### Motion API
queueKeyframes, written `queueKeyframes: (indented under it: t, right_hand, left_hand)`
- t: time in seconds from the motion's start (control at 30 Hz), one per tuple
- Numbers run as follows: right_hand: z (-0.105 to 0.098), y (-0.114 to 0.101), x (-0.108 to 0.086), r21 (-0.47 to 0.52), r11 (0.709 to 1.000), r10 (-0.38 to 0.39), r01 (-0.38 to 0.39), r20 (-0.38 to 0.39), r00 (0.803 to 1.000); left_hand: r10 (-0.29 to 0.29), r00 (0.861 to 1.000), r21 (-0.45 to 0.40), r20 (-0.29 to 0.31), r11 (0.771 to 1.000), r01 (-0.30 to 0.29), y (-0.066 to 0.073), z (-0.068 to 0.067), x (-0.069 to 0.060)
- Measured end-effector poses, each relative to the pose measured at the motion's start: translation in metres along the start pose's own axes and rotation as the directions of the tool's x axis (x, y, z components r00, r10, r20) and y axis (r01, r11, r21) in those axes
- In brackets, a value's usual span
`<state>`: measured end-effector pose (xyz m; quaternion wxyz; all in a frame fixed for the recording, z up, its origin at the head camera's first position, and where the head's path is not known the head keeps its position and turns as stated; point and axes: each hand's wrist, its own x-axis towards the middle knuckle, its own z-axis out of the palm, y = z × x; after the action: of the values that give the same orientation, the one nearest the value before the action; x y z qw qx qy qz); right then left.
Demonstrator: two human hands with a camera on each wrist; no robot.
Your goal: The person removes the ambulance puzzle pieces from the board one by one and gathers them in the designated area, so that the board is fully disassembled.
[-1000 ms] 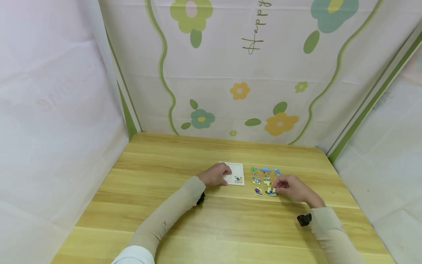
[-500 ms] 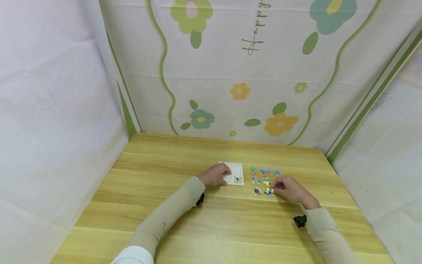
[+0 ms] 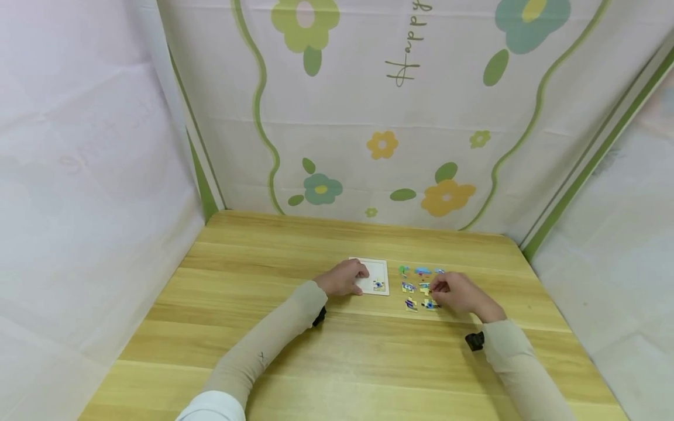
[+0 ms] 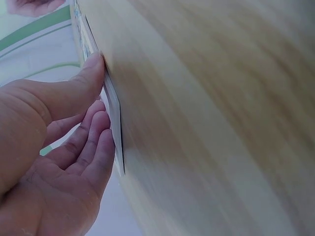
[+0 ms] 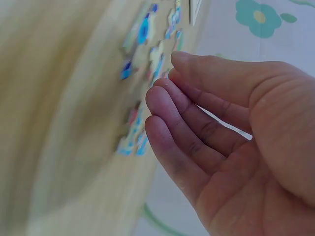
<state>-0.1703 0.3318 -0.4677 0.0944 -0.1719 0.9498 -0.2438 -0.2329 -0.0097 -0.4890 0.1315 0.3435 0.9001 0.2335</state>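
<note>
My left hand (image 3: 342, 279) rests on the left part of a white puzzle board (image 3: 376, 269). In the left wrist view its thumb (image 4: 93, 66) presses the board's edge, while the bent fingers (image 4: 103, 128) touch its upper face. A yellow and blue puzzle piece (image 3: 379, 285) lies in the board's near right corner. My right hand (image 3: 459, 294) hovers over the right side of the loose puzzle pieces (image 3: 408, 287), its fingers loosely bent. Nothing shows between thumb and fingers in the right wrist view. Some pieces are hidden beneath that hand.
Several colourful pieces lie in rough rows right of the board, among them a green one (image 3: 403, 270) and a purple one (image 3: 411, 304). The wooden table (image 3: 326, 362) is bounded behind and at the sides by white printed cloth (image 3: 337, 117).
My right hand has shifted slightly left, then a little farther from me, over the right-hand pieces. The left hand and the board stay where they were.
</note>
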Motion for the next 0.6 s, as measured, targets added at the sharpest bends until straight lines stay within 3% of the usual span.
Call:
queueKeyframes:
  t: [0.17, 0.6]
  right_hand:
    - [-0.001, -0.019, 0.021, 0.019, 1.000, -0.020, 0.019, 0.046, 0.999]
    - [0.031, -0.068, 0.087, -0.041, 0.978, -0.201, 0.205, 0.086, 0.976]
  left_hand:
    - [0.009, 1.000, 0.008, -0.005, 1.000, -0.009, -0.001, -0.001, 0.000]
    - [0.036, 0.999, 0.007, -0.002, 0.999, -0.036, -0.003, 0.000, 0.001]
